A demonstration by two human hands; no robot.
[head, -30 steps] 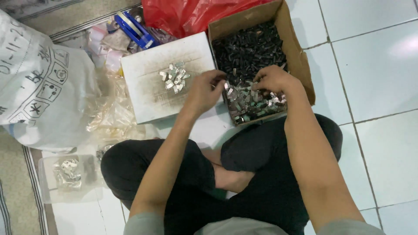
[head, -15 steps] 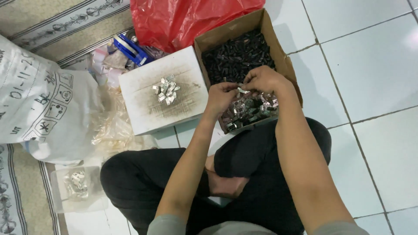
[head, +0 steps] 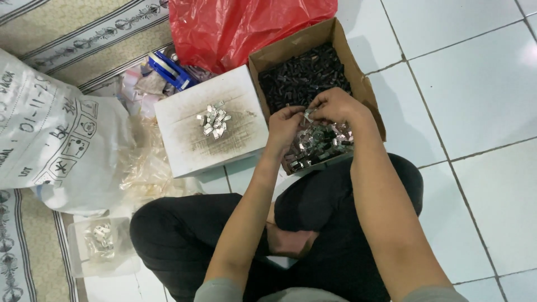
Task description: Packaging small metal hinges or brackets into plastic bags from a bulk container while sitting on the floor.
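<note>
Both hands — left hand (head: 283, 124), right hand (head: 333, 106) — pinching 1 small metal clip (head: 307, 116) over the cardboard box (head: 370, 95) at centre; small finished pile (head: 213, 121) left of it, many loose pieces (head: 319, 144) left.

A red plastic bag (head: 240, 28) lies beyond the place of the grip, at the top. To the left of the grip stands a white box (head: 210, 148) with a small heap of shiny metal pieces (head: 213, 121) on its top. Further left there is a big white sack (head: 53, 145), with crumpled clear plastic bags (head: 146, 170) beside it. A blue object (head: 170, 70) lies between the sack and the red bag. Low at the left, a clear container (head: 100, 246) holds some metal pieces.
</note>
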